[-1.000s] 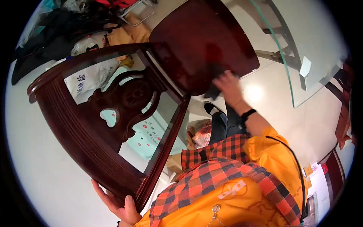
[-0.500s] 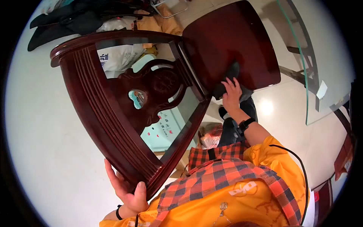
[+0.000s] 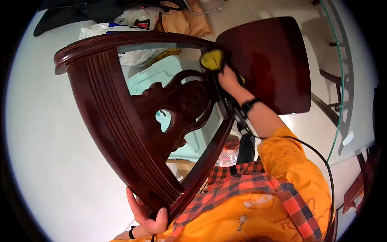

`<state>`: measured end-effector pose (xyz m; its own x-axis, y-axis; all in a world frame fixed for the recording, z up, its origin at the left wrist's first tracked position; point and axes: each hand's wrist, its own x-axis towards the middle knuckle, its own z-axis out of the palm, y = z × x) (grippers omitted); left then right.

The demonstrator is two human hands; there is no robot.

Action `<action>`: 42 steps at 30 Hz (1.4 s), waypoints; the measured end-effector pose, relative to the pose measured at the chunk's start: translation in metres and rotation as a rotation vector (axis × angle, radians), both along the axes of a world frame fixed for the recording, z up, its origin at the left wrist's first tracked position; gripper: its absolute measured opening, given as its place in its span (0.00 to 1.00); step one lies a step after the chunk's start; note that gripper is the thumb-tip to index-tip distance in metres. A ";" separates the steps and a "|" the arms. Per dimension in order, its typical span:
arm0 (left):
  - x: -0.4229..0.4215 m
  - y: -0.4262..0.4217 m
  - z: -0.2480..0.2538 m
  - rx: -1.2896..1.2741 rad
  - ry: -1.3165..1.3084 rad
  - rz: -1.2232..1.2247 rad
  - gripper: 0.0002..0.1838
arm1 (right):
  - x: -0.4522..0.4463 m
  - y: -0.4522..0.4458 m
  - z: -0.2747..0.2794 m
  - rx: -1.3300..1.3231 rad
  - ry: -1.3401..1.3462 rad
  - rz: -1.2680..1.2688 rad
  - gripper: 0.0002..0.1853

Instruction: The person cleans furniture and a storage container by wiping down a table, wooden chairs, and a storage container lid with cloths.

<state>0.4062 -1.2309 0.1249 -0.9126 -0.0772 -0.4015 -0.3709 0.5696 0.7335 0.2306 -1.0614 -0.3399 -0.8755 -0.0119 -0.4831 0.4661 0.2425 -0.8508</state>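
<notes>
A dark red wooden chair (image 3: 117,117) with a carved, openwork back fills the middle of the view. Around the lower corner of its top rail, my left hand (image 3: 148,215) is wrapped, thumb on one side and fingers on the other. My right hand (image 3: 229,80) is closed on a dark cloth with a yellow patch (image 3: 212,60), where the backrest meets the seat (image 3: 268,66). Motion blurs the cloth and hides part of its shape.
A glass tabletop (image 3: 354,72) stands at the right. Behind the chair back is a pale green storage box (image 3: 155,74). White bags (image 3: 139,18), brown paper bags (image 3: 187,20) and black fabric (image 3: 76,15) lie at the top left.
My right hand has moved with the cloth from the seat's near edge to the joint at the backrest, and the yellow patch now shows. My left hand keeps its hold; the view has shifted.
</notes>
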 end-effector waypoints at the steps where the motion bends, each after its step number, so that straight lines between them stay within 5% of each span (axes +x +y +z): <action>1: -0.002 -0.001 -0.002 0.007 0.000 0.009 0.52 | -0.001 0.009 -0.004 -0.020 0.027 0.000 0.31; 7: 0.002 -0.006 -0.002 0.016 -0.021 -0.042 0.52 | -0.088 0.005 0.056 0.004 -0.029 -0.075 0.40; 12: 0.000 -0.003 0.002 0.027 -0.039 -0.083 0.53 | -0.073 -0.002 0.025 0.075 -0.115 -0.023 0.47; 16: 0.008 -0.007 -0.013 0.123 -0.034 -0.015 0.53 | -0.059 0.014 -0.003 -0.424 -0.354 -0.121 0.44; 18: 0.012 -0.007 -0.019 0.082 -0.047 -0.030 0.52 | -0.073 0.013 0.000 -0.223 -0.231 0.025 0.46; 20: 0.001 0.000 0.001 0.074 -0.012 -0.049 0.52 | -0.105 0.002 0.074 0.320 -0.099 0.088 0.42; 25: 0.008 -0.009 0.004 0.021 -0.054 -0.064 0.52 | -0.098 0.005 0.030 0.056 0.055 -0.261 0.39; 28: 0.008 -0.008 0.002 0.102 -0.023 -0.079 0.52 | -0.102 -0.003 -0.006 0.024 -0.032 -0.246 0.35; 30: -0.001 -0.001 0.003 0.080 0.020 -0.100 0.51 | -0.104 0.013 0.020 -0.290 -0.036 -0.216 0.34; 34: 0.002 0.006 0.003 -0.022 0.034 -0.012 0.50 | -0.070 0.002 -0.003 -0.121 0.011 -0.031 0.43; 35: 0.002 0.005 0.003 -0.040 0.043 -0.008 0.50 | -0.058 -0.007 -0.023 -0.268 -0.028 -0.115 0.44; 38: -0.002 0.011 -0.001 -0.045 0.067 0.028 0.49 | -0.028 -0.006 0.008 -0.040 -0.223 -0.061 0.33; 40: -0.006 0.013 -0.003 -0.021 0.088 0.046 0.49 | 0.015 -0.009 0.007 0.019 0.040 -0.075 0.31; 42: -0.008 0.015 0.000 -0.032 0.040 0.034 0.48 | 0.047 -0.006 0.015 0.046 -0.080 0.034 0.31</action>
